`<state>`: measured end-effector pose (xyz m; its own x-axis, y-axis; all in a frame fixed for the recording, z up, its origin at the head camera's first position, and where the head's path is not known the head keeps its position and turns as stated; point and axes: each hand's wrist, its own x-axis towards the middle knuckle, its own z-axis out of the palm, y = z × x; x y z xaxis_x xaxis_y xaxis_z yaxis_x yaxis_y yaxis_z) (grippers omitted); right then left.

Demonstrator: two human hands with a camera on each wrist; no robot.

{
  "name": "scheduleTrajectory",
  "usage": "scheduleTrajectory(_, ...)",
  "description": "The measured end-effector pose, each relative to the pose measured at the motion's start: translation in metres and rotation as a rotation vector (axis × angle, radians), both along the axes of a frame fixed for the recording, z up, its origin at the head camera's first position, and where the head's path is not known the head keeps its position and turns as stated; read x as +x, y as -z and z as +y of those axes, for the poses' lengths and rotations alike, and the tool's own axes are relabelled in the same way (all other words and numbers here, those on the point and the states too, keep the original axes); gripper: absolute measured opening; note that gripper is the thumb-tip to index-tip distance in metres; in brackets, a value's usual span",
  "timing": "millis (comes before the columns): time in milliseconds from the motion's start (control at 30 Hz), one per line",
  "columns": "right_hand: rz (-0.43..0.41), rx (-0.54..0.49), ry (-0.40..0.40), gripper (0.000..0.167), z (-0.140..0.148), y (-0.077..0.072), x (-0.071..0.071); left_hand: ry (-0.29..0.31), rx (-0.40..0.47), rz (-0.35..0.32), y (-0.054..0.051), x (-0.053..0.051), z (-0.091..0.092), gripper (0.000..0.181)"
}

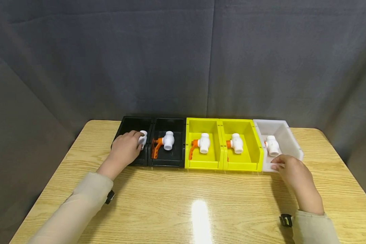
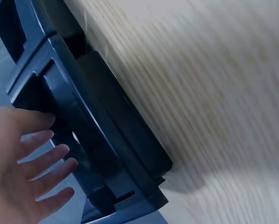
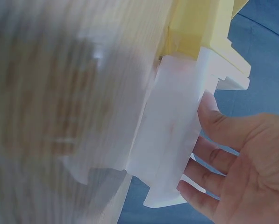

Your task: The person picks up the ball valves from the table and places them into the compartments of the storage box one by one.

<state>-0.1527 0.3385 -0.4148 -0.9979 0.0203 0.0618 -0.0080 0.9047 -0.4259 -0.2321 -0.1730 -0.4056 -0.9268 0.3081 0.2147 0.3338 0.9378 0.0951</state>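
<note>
At the leftmost black bin (image 1: 134, 120), my left hand (image 1: 126, 145) reaches over the side, its fingertips close to a white ball valve (image 1: 143, 139). The left wrist view shows that hand (image 2: 32, 163) with its fingers spread, and the valve is nearly all hidden by the bin wall; contact cannot be told. My right hand (image 1: 294, 171) is over the front edge of the white bin (image 1: 292, 142), with loosely bent fingers. A white ball valve (image 1: 272, 145) with an orange part lies just beyond them. In the right wrist view, thumb and fingers of the hand (image 3: 246, 163) stand apart, holding nothing visible.
Between these bins stand a second black bin (image 1: 170, 163) and two yellow bins, a left one (image 1: 203, 165) and a right one (image 1: 242, 166). Each holds a white valve with an orange handle. The row sits on a wooden table (image 1: 158, 203) before a grey curtain (image 1: 170, 67).
</note>
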Motion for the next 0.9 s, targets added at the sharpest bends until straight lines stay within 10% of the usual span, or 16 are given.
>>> scheduleTrajectory(900, -0.050, 0.109, -0.044, 0.036, -0.012, -0.024, 0.008, 0.017, 0.175, 0.136, -0.005, 0.054, 0.032, 0.036)
